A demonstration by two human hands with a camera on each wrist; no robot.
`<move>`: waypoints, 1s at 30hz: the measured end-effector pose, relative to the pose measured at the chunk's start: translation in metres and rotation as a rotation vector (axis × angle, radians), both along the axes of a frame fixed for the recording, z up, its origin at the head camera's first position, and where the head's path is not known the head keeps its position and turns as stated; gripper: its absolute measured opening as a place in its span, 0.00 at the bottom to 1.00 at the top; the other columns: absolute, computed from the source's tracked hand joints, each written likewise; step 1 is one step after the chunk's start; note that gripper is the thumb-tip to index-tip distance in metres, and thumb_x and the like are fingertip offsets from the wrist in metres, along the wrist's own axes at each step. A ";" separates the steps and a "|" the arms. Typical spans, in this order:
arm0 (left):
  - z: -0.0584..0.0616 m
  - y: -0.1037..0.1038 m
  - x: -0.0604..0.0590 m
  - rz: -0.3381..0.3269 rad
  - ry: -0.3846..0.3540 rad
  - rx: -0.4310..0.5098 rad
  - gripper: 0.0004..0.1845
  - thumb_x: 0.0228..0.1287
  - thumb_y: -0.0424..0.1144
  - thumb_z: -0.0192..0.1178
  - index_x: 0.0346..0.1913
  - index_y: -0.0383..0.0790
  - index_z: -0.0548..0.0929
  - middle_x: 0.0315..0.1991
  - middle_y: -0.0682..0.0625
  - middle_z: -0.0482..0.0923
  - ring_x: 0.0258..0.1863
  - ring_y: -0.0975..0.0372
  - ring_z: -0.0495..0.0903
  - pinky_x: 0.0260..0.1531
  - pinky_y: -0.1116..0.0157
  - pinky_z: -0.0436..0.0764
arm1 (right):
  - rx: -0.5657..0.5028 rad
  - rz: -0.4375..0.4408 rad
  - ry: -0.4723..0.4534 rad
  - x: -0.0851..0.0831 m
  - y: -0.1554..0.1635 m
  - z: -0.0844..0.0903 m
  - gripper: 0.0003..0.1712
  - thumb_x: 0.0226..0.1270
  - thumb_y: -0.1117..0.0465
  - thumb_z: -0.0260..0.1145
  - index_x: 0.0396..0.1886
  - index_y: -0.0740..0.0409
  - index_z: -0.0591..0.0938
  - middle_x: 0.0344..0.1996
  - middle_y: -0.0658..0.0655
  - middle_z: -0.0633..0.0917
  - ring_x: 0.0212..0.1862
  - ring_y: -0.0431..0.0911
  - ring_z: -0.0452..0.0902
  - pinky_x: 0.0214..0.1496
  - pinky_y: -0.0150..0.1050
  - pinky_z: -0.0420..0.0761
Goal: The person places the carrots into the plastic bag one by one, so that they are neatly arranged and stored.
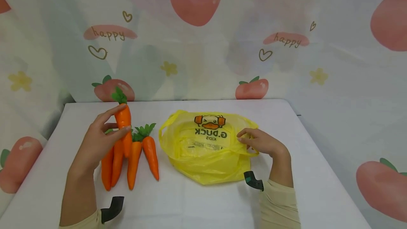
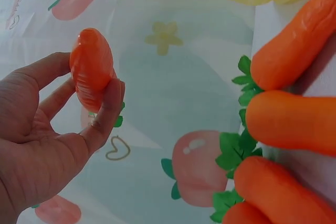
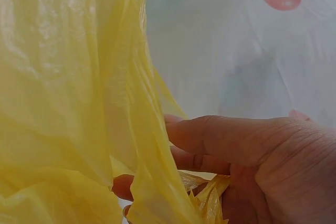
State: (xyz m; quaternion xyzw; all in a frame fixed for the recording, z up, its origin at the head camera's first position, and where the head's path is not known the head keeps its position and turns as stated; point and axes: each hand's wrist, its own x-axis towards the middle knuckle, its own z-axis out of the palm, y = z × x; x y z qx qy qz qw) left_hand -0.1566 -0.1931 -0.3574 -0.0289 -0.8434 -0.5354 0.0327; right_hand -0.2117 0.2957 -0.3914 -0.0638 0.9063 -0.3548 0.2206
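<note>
Orange and glossy, the carrot point(image 1: 123, 119) pinched upright in the left hand point(image 1: 95, 142) above 4 more carrots point(image 1: 131, 158) on the table point(image 1: 286, 123) looks like a light, stiff toy, best held mid-body. The right hand point(image 1: 262, 143) grips the rim of the thin, floppy yellow bag point(image 1: 203, 147) (apparently empty, though its inside is hidden).

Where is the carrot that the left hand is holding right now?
In the head view the held carrot is pinched upright in the left hand, left of the yellow bag, just above the carrots lying on the table.
</note>
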 end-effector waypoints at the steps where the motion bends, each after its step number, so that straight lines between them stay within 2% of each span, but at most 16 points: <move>1: 0.001 0.002 -0.001 -0.004 -0.002 0.004 0.35 0.74 0.47 0.65 0.80 0.64 0.64 0.78 0.45 0.55 0.64 0.42 0.68 0.42 0.71 0.82 | -0.001 0.002 -0.001 0.000 0.000 0.000 0.21 0.80 0.51 0.62 0.60 0.61 0.81 0.43 0.57 0.81 0.45 0.55 0.77 0.47 0.48 0.79; 9: 0.006 0.019 -0.005 -0.028 -0.003 0.012 0.35 0.73 0.45 0.67 0.78 0.66 0.67 0.76 0.50 0.58 0.63 0.46 0.71 0.46 0.66 0.80 | -0.008 0.010 0.001 0.000 0.001 0.000 0.21 0.80 0.51 0.61 0.60 0.61 0.81 0.42 0.57 0.81 0.45 0.56 0.78 0.47 0.48 0.79; 16: 0.011 0.032 -0.008 -0.056 -0.019 0.025 0.35 0.72 0.46 0.67 0.77 0.68 0.67 0.76 0.53 0.58 0.61 0.48 0.73 0.45 0.59 0.83 | -0.006 0.012 0.002 0.000 0.002 0.000 0.21 0.80 0.51 0.61 0.61 0.61 0.81 0.41 0.57 0.82 0.44 0.55 0.78 0.48 0.50 0.79; 22: 0.015 0.046 -0.010 -0.087 -0.010 0.049 0.34 0.72 0.45 0.68 0.76 0.67 0.69 0.76 0.54 0.58 0.60 0.48 0.75 0.44 0.62 0.85 | -0.016 0.009 -0.006 -0.001 0.001 -0.001 0.22 0.80 0.50 0.61 0.62 0.62 0.81 0.37 0.57 0.81 0.43 0.56 0.78 0.48 0.53 0.80; 30: 0.021 0.064 -0.012 -0.147 0.020 0.081 0.33 0.71 0.44 0.68 0.75 0.67 0.71 0.74 0.57 0.61 0.57 0.52 0.78 0.47 0.64 0.84 | -0.016 0.014 -0.002 -0.003 0.002 -0.001 0.23 0.80 0.50 0.61 0.62 0.61 0.81 0.38 0.57 0.81 0.43 0.55 0.78 0.48 0.51 0.80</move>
